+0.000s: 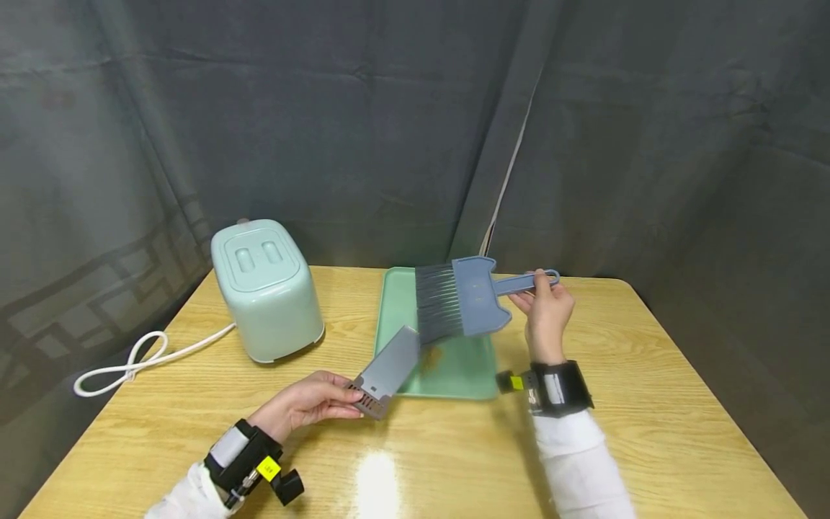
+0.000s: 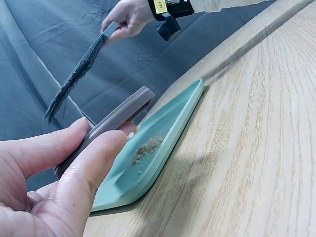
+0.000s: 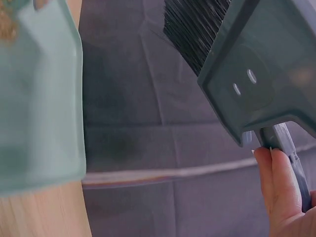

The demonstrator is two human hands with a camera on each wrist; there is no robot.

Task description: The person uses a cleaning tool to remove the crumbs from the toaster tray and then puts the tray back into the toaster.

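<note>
My left hand [image 1: 318,404] pinches a flat grey metal crumb tray [image 1: 392,360] by its slotted end, between thumb and fingers. The crumb tray is tilted over the near left part of a green tray [image 1: 483,371]. In my right hand [image 1: 547,317] is the handle of a blue-grey brush [image 1: 480,295], its dark bristles [image 3: 195,34] pointing left. From the left wrist view, the brush [image 2: 81,69] hangs in the air, apart from the crumb tray [image 2: 113,116]. Brown crumbs [image 2: 147,149] lie in a small pile on the green tray.
A mint-green toaster [image 1: 275,303] with its lid on stands at the left of the wooden table [image 1: 661,432]. Its white cord [image 1: 155,359] loops beyond the table's left edge. A dark grey curtain [image 1: 363,144] hangs close behind the table's back edge.
</note>
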